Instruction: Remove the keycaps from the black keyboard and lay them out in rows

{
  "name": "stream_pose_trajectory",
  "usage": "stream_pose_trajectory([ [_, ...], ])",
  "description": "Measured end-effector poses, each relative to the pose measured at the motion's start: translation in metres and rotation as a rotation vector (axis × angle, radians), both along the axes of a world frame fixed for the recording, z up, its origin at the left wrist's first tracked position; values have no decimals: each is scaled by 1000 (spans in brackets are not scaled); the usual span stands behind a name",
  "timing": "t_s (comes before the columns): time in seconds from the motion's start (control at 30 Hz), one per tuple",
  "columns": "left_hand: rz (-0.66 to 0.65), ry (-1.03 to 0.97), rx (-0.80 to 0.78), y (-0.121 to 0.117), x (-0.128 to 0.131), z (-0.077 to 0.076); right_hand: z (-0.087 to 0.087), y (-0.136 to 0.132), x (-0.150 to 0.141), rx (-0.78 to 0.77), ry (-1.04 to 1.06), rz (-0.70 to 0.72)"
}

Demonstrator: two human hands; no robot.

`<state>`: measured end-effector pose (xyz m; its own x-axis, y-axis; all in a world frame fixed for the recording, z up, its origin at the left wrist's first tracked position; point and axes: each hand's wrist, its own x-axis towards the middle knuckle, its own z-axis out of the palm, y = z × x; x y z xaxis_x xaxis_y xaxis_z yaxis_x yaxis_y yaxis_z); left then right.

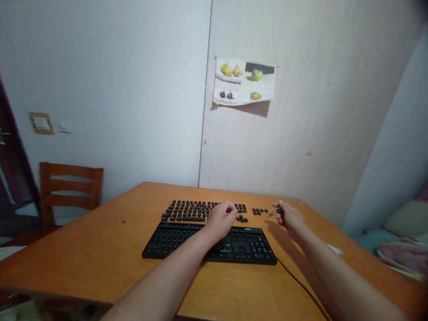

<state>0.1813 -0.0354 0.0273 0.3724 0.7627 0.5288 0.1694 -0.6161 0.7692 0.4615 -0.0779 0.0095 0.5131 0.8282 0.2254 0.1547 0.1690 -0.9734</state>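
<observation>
A black keyboard (245, 256) lies across the table, with bare key sockets over much of it. Behind it, loose black keycaps (194, 209) are laid out in keyboard order. My left hand (220, 218) is curled closed above the keyboard's back edge, hiding part of the keyboard and some keycaps; whatever its fingers hold cannot be seen. To the right, my right hand (290, 220) is closed around a wire keycap puller (272, 213). Its thin wires point left, toward a small group of keycaps (259, 211). The puller is held above the tabletop.
The wooden table (110, 249) reaches the wall. One small dark piece (123, 221) lies apart at left. The keyboard's cable (301, 285) runs off the front right, under my right forearm. A wooden chair (72, 187) stands at left, and fruit pictures (244, 82) hang on the wall.
</observation>
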Motion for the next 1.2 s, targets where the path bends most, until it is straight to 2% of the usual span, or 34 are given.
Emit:
stream_pose_trajectory([
  [0.13, 94, -60, 18, 13, 10, 23, 0, 10, -3, 11, 67, 42],
  [0.23, 97, -68, 32, 16, 17, 32, 0, 12, -9, 21, 141, 101],
  [0.3, 54, -38, 46, 13, 17, 29, 1, 10, -12, 13, 211, 135],
  [0.4, -25, 44, 71, 6, 7, 16, 0, 3, -14, 5, 289, 188],
  [0.5, -75, 126, 94, 1, -8, 4, 0, -4, -14, 43, 309, 216],
  [0.63, -99, 181, 127, 0, -20, -5, 7, -9, -16, 49, 313, 248],
  [0.77, -102, 352, 267, -5, -25, -10, 26, -12, -23, 38, 206, 259],
  [0.93, -113, 580, 332, -8, -31, -14, 45, -16, -39, 71, 97, 257],
  [1.03, -133, 685, 354, -8, -34, -16, 42, -23, -50, 67, 34, 247],
  [1.2, -163, 808, 354, -8, -35, -22, 25, -36, -59, -107, -213, 328],
])
